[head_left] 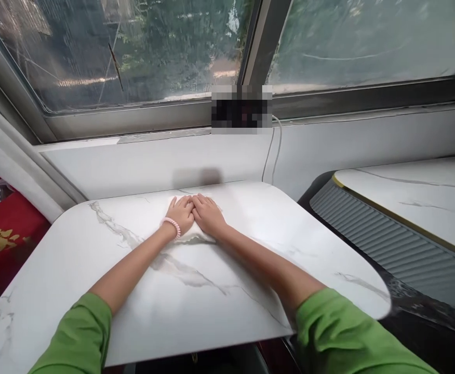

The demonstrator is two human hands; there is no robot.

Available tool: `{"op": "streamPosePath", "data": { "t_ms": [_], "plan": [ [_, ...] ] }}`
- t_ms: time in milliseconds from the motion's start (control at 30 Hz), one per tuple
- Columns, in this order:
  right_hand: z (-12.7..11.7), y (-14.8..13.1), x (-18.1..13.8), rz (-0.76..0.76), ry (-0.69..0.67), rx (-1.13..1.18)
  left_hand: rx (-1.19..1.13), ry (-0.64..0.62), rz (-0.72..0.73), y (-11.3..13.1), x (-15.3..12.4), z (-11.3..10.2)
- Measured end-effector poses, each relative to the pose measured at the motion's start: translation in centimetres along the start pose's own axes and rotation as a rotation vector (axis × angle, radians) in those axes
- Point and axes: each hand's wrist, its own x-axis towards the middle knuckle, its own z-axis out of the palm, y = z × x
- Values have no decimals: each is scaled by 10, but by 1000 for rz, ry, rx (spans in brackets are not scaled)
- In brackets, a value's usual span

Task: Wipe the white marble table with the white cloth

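Observation:
My left hand [181, 213] and my right hand [209, 214] lie side by side, palms down, on a white cloth [193, 237] that rests on the white marble-patterned table [142, 291]. The fingers of both hands are stretched flat and point toward the wall, with their inner edges touching. A pink bead bracelet [172, 225] circles my left wrist. Both arms wear green sleeves. Most of the cloth is hidden under my hands; only its near edge shows.
A white wall and a wide window [134, 57] stand right behind the table. A thin white cable [274, 150] hangs down the wall. A second marble top [418, 200] with a ribbed grey side stands at the right. Red fabric [5, 234] lies at the left.

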Motion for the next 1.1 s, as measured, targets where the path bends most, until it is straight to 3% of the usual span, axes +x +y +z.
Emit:
{"op": "streamPosePath", "data": {
  "t_ms": [133, 300, 567, 833, 933, 1100],
  "plan": [
    [19, 17, 47, -7, 18, 52, 9, 16, -45, -28, 39, 1],
    [27, 35, 77, 4, 34, 78, -3, 78, -67, -43, 70, 5],
    [29, 37, 71, -42, 47, 98, 47, 39, -100, -37, 63, 6],
    [10, 12, 16, -78, 22, 121, 56, 15, -114, 0, 4, 3],
    [-3, -10, -26, -98, 32, 107, 61, 18, -77, 21, -40, 0],
    [-22, -55, -115, -166, 49, 85, 44, 36, -3, 61, -138, -10]
  ]
}}
